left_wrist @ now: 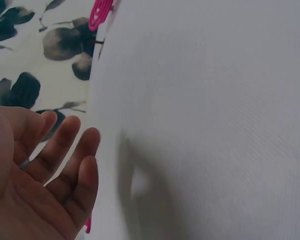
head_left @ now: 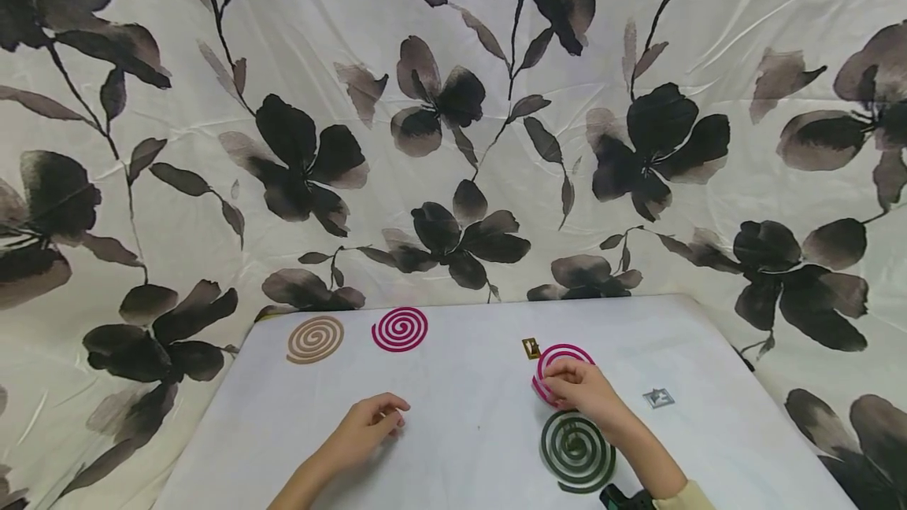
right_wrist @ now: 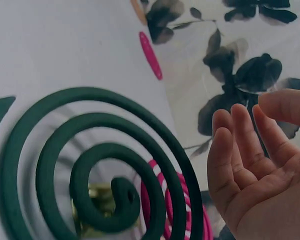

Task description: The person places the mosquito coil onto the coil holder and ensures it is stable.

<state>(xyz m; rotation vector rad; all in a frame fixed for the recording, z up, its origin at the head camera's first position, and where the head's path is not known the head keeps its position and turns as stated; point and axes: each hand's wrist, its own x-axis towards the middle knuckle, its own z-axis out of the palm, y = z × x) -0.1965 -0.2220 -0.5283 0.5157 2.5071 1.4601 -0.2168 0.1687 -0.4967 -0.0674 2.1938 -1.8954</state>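
Note:
My right hand point(head_left: 577, 388) hovers over a pink spiral mosquito coil point(head_left: 546, 396), covering part of it. In the right wrist view the fingers of that hand point(right_wrist: 260, 165) bend loosely, with nothing visible between them and the thumb. Just nearer than it is a dark green mosquito coil point(head_left: 544, 459), large and close in the right wrist view; whether it is raised off the table I cannot tell. A small gold metal stand point(head_left: 531, 348) lies beside the pink coil. My left hand point(head_left: 372, 423) is over the white table, fingers relaxed, holding nothing.
A tan coil point(head_left: 289, 356) and another pink coil point(head_left: 373, 334) lie at the table's back left. A small silver stand point(head_left: 659, 397) is right of my right hand. Behind the white table point(head_left: 468, 368) hangs a floral cloth point(head_left: 453, 156).

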